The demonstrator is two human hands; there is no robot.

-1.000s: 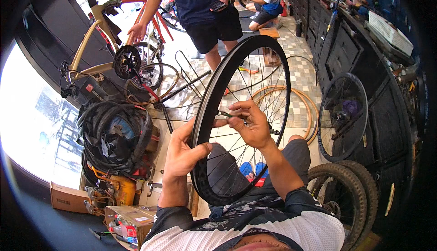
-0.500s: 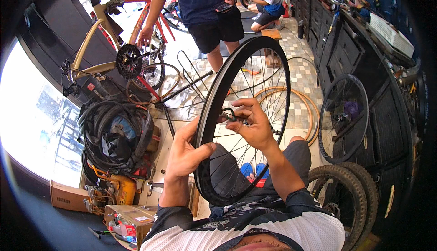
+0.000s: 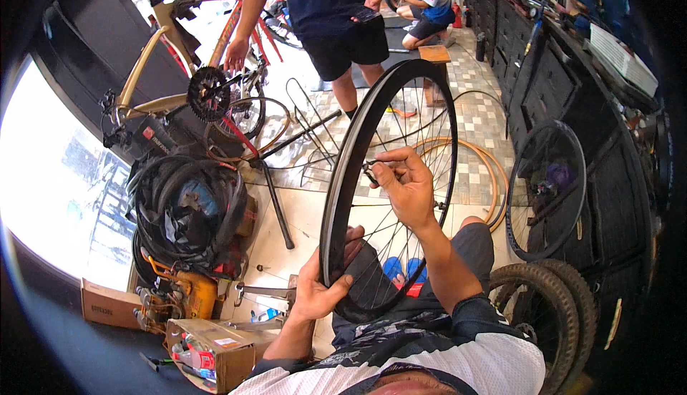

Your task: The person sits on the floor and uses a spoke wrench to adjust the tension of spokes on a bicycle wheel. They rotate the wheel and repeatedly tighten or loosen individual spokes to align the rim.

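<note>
Black spoked bicycle wheel rim stands upright betw. the person's knees, tilted slightly, lower arc resting at the lap. Left hand – forearm up from lower edge, fingers wrapped round the rim's lower-left arc, clenched on it. Right hand reaches through the spokes, wrist bent, thumb and fingertips pinched on a small dark tool at the rim's inner side – exact contact w/ spoke not discernible. Behind: another person standing beside a tan-framed bicycle; pile of black tyres at left.
</note>
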